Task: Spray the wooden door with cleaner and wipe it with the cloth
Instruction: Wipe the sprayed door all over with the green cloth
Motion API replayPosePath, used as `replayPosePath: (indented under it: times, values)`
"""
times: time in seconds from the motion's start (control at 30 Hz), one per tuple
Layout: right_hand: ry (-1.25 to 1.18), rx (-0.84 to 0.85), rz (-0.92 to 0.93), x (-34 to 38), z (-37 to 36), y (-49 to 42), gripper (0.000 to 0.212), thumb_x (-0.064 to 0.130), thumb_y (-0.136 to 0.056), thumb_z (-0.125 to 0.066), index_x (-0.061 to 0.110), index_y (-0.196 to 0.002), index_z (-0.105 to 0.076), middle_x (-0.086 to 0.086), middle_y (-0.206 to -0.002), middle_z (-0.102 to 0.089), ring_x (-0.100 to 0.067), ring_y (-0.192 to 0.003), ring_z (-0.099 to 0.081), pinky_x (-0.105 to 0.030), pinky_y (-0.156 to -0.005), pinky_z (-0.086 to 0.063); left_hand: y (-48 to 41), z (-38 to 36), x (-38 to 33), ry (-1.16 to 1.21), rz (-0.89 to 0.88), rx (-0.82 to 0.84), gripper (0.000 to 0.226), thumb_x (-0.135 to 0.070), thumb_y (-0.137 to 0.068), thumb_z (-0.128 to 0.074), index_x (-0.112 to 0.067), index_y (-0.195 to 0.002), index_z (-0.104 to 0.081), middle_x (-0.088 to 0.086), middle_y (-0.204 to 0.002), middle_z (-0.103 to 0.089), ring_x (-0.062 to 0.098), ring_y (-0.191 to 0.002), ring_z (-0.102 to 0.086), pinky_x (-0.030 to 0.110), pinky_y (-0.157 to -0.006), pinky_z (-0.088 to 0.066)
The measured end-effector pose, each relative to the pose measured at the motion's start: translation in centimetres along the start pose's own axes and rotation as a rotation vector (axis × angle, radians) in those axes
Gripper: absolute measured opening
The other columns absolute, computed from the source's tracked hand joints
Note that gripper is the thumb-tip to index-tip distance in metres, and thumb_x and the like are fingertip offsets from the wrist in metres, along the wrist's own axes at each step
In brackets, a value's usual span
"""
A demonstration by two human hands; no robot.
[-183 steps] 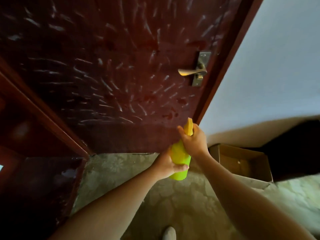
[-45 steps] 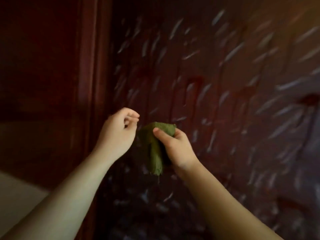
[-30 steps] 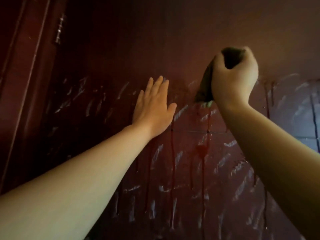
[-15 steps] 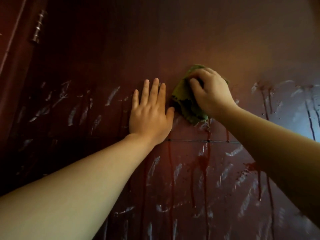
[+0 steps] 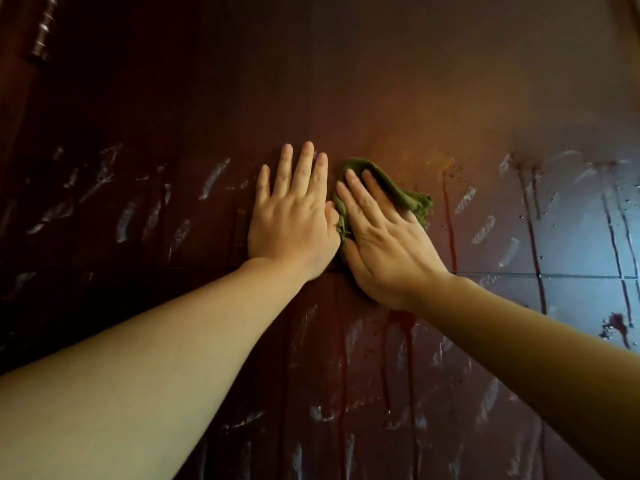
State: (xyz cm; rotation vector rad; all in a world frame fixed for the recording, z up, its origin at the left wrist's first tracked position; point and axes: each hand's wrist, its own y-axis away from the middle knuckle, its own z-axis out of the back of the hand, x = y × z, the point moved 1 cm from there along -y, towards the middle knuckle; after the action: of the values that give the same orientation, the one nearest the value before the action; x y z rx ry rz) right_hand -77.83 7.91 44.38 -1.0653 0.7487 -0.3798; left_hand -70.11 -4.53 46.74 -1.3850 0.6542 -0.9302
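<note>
The dark red wooden door [image 5: 415, 84] fills the view, streaked with pale smears and running drips. My left hand [image 5: 292, 216] lies flat on the door with straight fingers. Right beside it, my right hand [image 5: 381, 237] presses a crumpled green cloth [image 5: 405, 195] against the door with straight fingers. The cloth shows above and to the right of the fingers. The spray bottle is not in view.
A metal hinge [image 5: 43, 29] sits at the door's top left edge beside the dark frame. A horizontal groove [image 5: 554, 275] crosses the panel at the right. Wet drip lines [image 5: 530, 202] run down the right part.
My right hand has flattened on the cloth and slid down and left, up against my left hand. The left hand has stayed flat on the door.
</note>
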Motion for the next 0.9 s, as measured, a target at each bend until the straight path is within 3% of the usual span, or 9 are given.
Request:
replayPosePath:
  times: [0.1, 0.3, 0.37, 0.47, 0.5, 0.57, 0.63, 0.7, 0.9]
  values:
    - [0.005, -0.041, -0.036, -2.1, 0.6, -2.2, 0.069, 0.047, -0.096, -0.023, 0.024, -0.158, -0.005, 0.005, -0.165, 0.003, -0.012, -0.151, 0.009, -0.043, -0.122, -0.014, 0.0, 0.0, 0.0, 0.029, 0.01, -0.026, 0.072, -0.044, -0.09, -0.01, -0.017, -0.157, -0.011, 0.002, -0.166, -0.005, 0.024, -0.153, -0.002, 0.048, -0.123, -0.008]
    - [-0.075, -0.078, -0.584, -7.7, 1.4, -0.6, 0.07, 0.044, -0.096, -0.025, 0.022, -0.158, 0.001, -0.003, -0.165, 0.009, -0.019, -0.151, 0.012, -0.043, -0.124, -0.002, 0.1, -0.3, 0.0, 0.012, 0.004, -0.027, 0.067, -0.044, -0.097, -0.018, -0.015, -0.157, -0.007, 0.004, -0.166, -0.002, 0.026, -0.153, 0.0, 0.049, -0.123, -0.006]
    - [-0.061, -0.112, -0.456, -3.8, 0.6, 0.2, 0.072, 0.043, -0.095, -0.029, 0.022, -0.158, 0.0, -0.003, -0.165, 0.008, -0.019, -0.151, 0.011, -0.041, -0.123, -0.001, 0.0, -0.2, -0.1, 0.024, 0.001, -0.031, 0.066, -0.041, -0.098, -0.022, -0.015, -0.157, -0.009, 0.005, -0.166, -0.003, 0.027, -0.153, -0.001, 0.049, -0.122, -0.006]
    - [0.001, -0.037, -0.068, 0.4, -0.3, 0.4, 0.07, 0.046, -0.096, -0.027, 0.025, -0.158, -0.003, 0.001, -0.166, 0.005, -0.016, -0.152, 0.008, -0.04, -0.122, -0.008, 0.2, -0.2, 0.0, 0.015, -0.002, -0.043, 0.066, -0.04, -0.097, -0.022, -0.015, -0.157, -0.011, 0.006, -0.166, -0.006, 0.028, -0.153, -0.004, 0.05, -0.122, -0.008]
    - [0.005, -0.019, -0.048, -0.4, 0.1, 0.2, 0.069, 0.046, -0.097, -0.027, 0.026, -0.158, -0.002, 0.003, -0.166, 0.006, -0.016, -0.152, 0.006, -0.041, -0.121, -0.015, 0.1, -0.1, 0.0, 0.022, -0.004, -0.037, 0.066, -0.04, -0.097, -0.023, -0.014, -0.157, -0.011, 0.006, -0.166, -0.006, 0.028, -0.153, -0.003, 0.05, -0.122, -0.008]
    - [-0.045, -0.025, -0.248, -3.5, 0.7, 0.2, 0.07, 0.045, -0.097, -0.03, 0.028, -0.157, 0.001, 0.005, -0.165, 0.008, -0.018, -0.152, 0.001, -0.045, -0.117, -0.022, 0.1, 0.0, 0.1, 0.034, -0.002, -0.026, 0.067, -0.04, -0.097, -0.026, -0.014, -0.157, -0.011, 0.005, -0.166, -0.005, 0.028, -0.153, -0.003, 0.05, -0.122, -0.007]
    - [-0.099, -0.076, -0.54, -6.1, 0.8, 1.5, 0.068, 0.043, -0.099, -0.028, 0.026, -0.158, 0.001, 0.002, -0.165, 0.009, -0.019, -0.152, 0.004, -0.047, -0.122, -0.013, 0.1, 0.0, 0.0, 0.041, -0.004, -0.024, 0.067, -0.041, -0.098, -0.027, -0.015, -0.157, -0.01, 0.006, -0.166, -0.004, 0.027, -0.153, -0.001, 0.05, -0.123, -0.006]
    - [-0.077, -0.108, -0.622, -6.3, 0.1, 2.9, 0.067, 0.041, -0.1, -0.026, 0.022, -0.158, 0.001, 0.0, -0.166, 0.009, -0.018, -0.152, 0.011, -0.043, -0.124, 0.0, 0.1, 0.0, 0.0, 0.033, 0.003, -0.006, 0.068, -0.043, -0.098, -0.025, -0.015, -0.157, -0.009, 0.006, -0.166, -0.003, 0.027, -0.153, 0.0, 0.05, -0.123, -0.005]
    - [0.027, -0.02, -0.214, -6.5, 0.1, 5.2, 0.07, 0.045, -0.097, -0.027, 0.022, -0.158, -0.001, -0.001, -0.166, 0.006, -0.018, -0.151, 0.012, -0.036, -0.122, 0.003, 0.8, 1.5, -4.4, 0.087, -0.054, -0.019, 0.072, -0.049, -0.096, -0.013, -0.009, -0.156, -0.009, 0.01, -0.165, -0.004, 0.03, -0.152, 0.003, 0.056, -0.121, -0.004]
